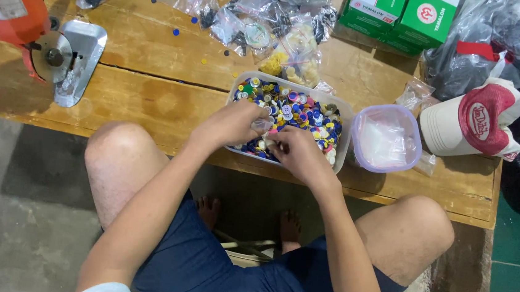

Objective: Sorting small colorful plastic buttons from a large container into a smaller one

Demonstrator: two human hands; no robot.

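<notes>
Both our hands meet over the near edge of the clear tub point(343, 123) of mixed coloured buttons point(303, 109). Our left hand point(232, 124) pinches a small clear bag point(262, 125) with fingers closed on it; our right hand point(293, 152) has fingers curled at the bag's mouth, but we cannot tell whether they grip anything. Buttons lie directly under and just beyond both hands, the right slightly nearer. Beside the tub stands a purple-rimmed container point(387, 138).

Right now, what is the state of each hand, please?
Left hand: over the tub of buttons, pinching a small clear bag.
Right hand: fingers curled in the buttons; hold cannot be told.
</notes>
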